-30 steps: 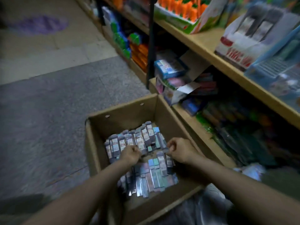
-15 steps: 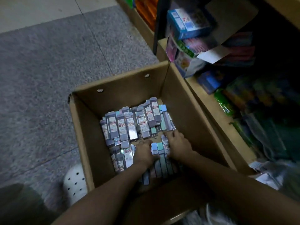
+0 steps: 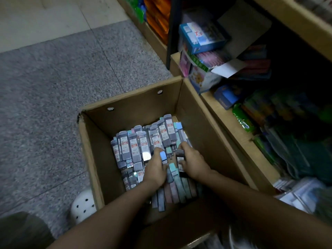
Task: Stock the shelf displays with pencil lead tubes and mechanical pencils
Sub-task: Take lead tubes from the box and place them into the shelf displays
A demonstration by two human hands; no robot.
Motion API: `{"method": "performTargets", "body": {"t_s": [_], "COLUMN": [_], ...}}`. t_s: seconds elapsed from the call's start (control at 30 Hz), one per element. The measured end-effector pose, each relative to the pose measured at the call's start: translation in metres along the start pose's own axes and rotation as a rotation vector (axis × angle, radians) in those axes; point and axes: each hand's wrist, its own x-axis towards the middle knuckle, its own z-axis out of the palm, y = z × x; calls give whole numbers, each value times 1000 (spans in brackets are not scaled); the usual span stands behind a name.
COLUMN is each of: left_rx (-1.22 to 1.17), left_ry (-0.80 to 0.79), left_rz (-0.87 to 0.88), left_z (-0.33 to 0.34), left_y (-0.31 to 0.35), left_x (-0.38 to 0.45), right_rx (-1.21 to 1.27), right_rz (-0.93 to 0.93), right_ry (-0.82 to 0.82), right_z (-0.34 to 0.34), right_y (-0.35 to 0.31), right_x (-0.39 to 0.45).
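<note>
Both my hands down in the cardboard box, lower centre of frame.
Lead tubes lie flat, long axes running toward the frame's top; left hand and right hand curl around some. Grey speckled floor at left, wooden shelf at right.

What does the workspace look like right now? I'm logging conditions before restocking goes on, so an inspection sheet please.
Surface: grey speckled floor, with the open cardboard box standing on it.
Job's things: pencil lead tubes piled inside the box; no mechanical pencils made out.
Clutter: white perforated object beside the box.
Hands: left hand grips tubes; right hand grips a dark tube.
Cables: nothing seen.
Surroundings: wooden shelf holding packaged goods, dimly lit.
</note>
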Motion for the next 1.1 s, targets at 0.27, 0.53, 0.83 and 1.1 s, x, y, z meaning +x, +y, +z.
{"method": "performTargets", "body": {"t_s": [0.27,0.53,0.83,1.1], "left_rx": [-170,-613,-672,-635], "left_ry": [-89,-324,-341,-357], "left_rz": [123,343,510,608], "left_z": [-105,-163,-130,-115], "left_y": [110,247,334,370], "left_x": [19,-20,-51,-33], "right_rx": [413,379,252,110], "right_rz": [-100,-252,-184,-82], "right_ry": [341,667,879,1092], "right_z": [-94,-238,-342,-426], "right_y": [-57,-99,-80,-68], "right_x": [-33,-111,-179,-185]}}
